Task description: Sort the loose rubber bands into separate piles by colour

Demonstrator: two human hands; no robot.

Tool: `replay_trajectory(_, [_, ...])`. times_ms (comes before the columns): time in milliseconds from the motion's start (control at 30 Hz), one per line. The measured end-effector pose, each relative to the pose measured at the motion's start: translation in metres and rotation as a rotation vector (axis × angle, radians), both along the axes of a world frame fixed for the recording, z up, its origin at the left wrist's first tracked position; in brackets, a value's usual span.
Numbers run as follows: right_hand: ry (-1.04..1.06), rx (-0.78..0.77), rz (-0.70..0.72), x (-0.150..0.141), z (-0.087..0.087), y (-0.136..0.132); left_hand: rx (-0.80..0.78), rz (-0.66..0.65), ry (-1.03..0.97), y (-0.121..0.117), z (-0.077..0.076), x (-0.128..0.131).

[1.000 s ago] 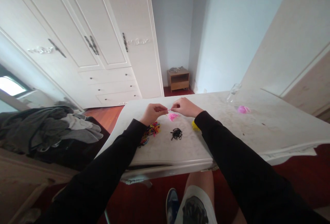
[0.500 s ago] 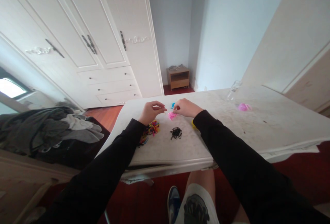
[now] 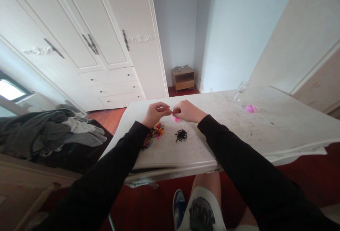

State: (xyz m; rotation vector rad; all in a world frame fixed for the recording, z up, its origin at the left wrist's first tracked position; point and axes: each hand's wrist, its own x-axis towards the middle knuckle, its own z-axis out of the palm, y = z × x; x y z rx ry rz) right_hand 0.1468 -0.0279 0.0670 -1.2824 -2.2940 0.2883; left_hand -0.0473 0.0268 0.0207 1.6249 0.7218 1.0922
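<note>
The black loops (image 3: 181, 135) lie nearest, probably light, soft and stretchy, best pinched by one free edge; mixed-colour loops (image 3: 157, 131) sit left, pink loops (image 3: 175, 119) farther. Beyond, left hand (image 3: 156, 114) and right hand (image 3: 188, 111) meet, fingertips pinched; any hold is indiscernible.

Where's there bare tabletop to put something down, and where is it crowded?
Bare tabletop lies between the black bands and the near edge; another stretch, bare but for small dark specks, lies between the right sleeve and the pink bundle. It's crowded among the multicoloured bands and around the left hand and right hand, by the pink pile.
</note>
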Motion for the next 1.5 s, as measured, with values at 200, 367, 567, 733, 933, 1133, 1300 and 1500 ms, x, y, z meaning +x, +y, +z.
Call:
replay_trajectory(200, [0.08,-0.022,-0.113,0.05,0.003,-0.014,0.051,0.0,0.07,0.0,0.002,-0.003])
replay_trajectory(367, [0.179,-0.136,-0.142,0.069,-0.003,-0.028,0.077,-0.027,0.102,-0.005,0.003,0.002])
replay_trajectory(567, [0.129,-0.089,-0.026,0.023,-0.019,-0.029,0.095,-0.079,0.15,-0.013,0.004,0.007])
replay_trajectory(733, [0.079,-0.001,-0.015,0.016,-0.023,-0.024,0.094,-0.089,0.16,-0.013,0.004,0.005])
replay_trajectory(933, [0.205,0.014,-0.081,0.083,-0.02,-0.032,0.089,-0.057,0.16,-0.013,0.005,0.004])
replay_trajectory(1133, [0.372,-0.157,-0.111,0.138,-0.045,-0.04,0.102,-0.025,0.16,-0.005,0.014,-0.007])
replay_trajectory(1300, [0.394,-0.235,-0.035,0.138,-0.059,-0.041,0.137,-0.052,0.387,0.013,0.027,-0.038])
replay_trajectory(1500, [0.412,-0.254,-0.075,0.136,-0.056,-0.045,0.2,-0.046,0.662,0.032,0.028,-0.063])
